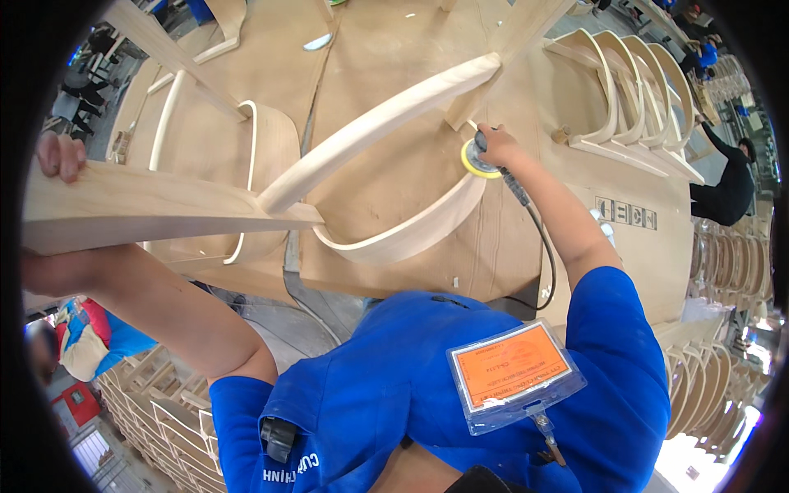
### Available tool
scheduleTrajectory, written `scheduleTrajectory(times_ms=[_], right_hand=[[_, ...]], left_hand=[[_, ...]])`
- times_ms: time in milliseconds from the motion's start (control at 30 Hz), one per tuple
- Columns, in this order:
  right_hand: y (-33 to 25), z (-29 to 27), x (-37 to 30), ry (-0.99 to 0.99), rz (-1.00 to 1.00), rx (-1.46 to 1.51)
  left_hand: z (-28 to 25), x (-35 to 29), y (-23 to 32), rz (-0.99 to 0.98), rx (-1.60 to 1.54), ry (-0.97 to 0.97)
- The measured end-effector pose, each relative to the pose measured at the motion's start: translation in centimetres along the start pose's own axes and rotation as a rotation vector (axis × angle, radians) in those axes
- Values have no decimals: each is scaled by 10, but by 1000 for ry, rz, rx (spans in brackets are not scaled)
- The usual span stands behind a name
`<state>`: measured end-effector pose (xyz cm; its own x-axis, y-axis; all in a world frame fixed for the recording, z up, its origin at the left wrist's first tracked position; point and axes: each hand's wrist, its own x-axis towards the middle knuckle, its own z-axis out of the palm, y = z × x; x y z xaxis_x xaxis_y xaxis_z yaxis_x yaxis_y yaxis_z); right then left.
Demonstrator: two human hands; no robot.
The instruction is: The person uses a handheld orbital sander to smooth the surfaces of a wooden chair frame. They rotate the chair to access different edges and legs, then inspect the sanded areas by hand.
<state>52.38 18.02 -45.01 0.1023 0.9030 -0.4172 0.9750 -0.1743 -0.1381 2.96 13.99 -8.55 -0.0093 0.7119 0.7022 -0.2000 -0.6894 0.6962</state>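
Note:
My right hand (503,148) is wrapped round a small disc sander (474,164) with a yellow-edged pad. The pad meets the far right end of a thin curved wooden rail (394,242) on a pale wooden chair frame. My left hand (59,156) grips the broad leg (156,201) of the same frame at far left, fingertips over its upper edge; the leg hides part of this hand. A thicker curved rail (382,127) runs from the leg up to another wooden post (518,37). From the sander a dark hose (538,234) trails down past my forearm.
Cardboard (436,193) covers the worktable. Another chair frame (251,156) lies behind the leg on the left. Several curved wooden frames (612,90) stand in a row at the far right. A person in dark clothes (727,185) is beyond them, near stacked wooden parts (727,263).

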Motion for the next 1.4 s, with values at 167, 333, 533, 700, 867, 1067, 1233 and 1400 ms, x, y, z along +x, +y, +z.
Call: scheduleTrajectory(times_ms=[167,333,533,700,867,1067,1233,1400], right_hand=[[5,-10,45,-21,36,5],[-6,-8,21,-55,22,28],[-34,10,-80,-2,-61,151],[-53,55,-161,-46,-230,299],[4,123,-216,182,-179,719],[103,180,-216,213,388,468],[126,206,-206,268,454,485],[141,239,-195,400,288,453]], left_hand=[[-9,-2,-7,35,69,52],[-5,-5,-8,70,210,119],[-9,-1,-7,77,221,122],[-33,9,-6,75,151,11],[-61,20,-5,-9,15,-84],[-89,29,-5,-4,44,-10],[-68,27,-1,-11,8,-83],[-11,-26,-12,117,498,275]])
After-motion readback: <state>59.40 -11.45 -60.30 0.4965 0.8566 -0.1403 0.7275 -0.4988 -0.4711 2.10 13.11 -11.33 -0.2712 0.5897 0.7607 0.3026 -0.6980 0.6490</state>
